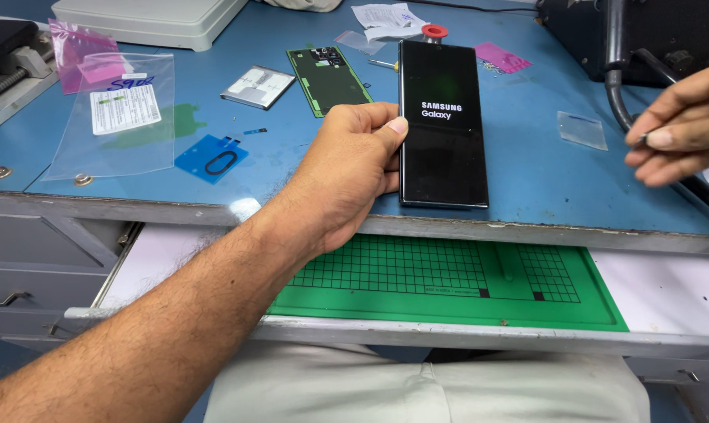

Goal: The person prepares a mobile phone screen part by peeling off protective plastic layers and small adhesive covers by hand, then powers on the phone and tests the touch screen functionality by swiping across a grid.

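Observation:
A black smartphone point(443, 125) lies screen up on the blue worktop point(526, 157), its display lit with white lettering. My left hand point(346, 168) grips its left edge, thumb on the side near the top, fingers curled under the lower part. My right hand point(679, 125) hovers at the right edge of the view, apart from the phone, fingertips pinched on something small and thin that I cannot make out.
A green phone back cover point(328, 78), a silver flat part point(258, 86), a blue adhesive piece point(212, 157) and clear plastic bags point(119, 110) lie on the worktop. A green grid mat point(448, 282) sits in the open drawer. A black hose point(616, 86) runs at right.

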